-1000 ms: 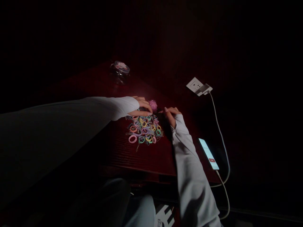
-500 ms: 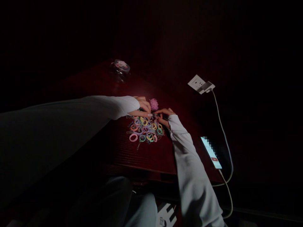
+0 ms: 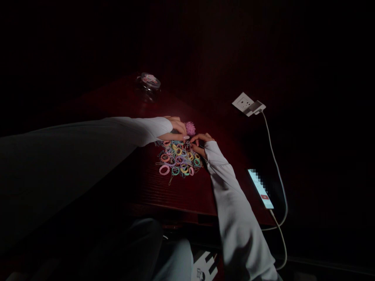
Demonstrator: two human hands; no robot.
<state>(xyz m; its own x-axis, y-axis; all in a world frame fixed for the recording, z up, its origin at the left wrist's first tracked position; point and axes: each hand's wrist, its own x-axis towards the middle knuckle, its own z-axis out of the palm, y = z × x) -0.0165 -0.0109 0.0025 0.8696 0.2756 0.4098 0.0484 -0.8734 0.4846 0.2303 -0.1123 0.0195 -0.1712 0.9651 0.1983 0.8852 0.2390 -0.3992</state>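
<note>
A pile of small pastel hair ties [image 3: 180, 159], ring-shaped with thin loops among them, lies on the dark red wooden table [image 3: 175, 199]. Over its far left edge reaches my left hand [image 3: 176, 128], thumb stretched out and apart from the fingers; nothing shows in its grasp. A fuzzy pink ball [image 3: 190, 128] sits right beside those fingertips. At the pile's upper right, my right hand [image 3: 202, 143] has its thumb and index finger bent together in a pinch. Whatever is between these fingertips is too small and dark to make out.
A clear lidded jar [image 3: 149, 87] stands farther back on the left. On the right are a wall socket with a charger [image 3: 249, 105], a white cable [image 3: 275, 168] and a lit phone [image 3: 260, 189]. Below the table's front edge, a white patterned thing [image 3: 205, 267] lies near my knees.
My right hand has moved left to the pile and met my left thumb there half a second ago. Now the left thumb is lifted slightly away from it. The view has shifted slightly.
</note>
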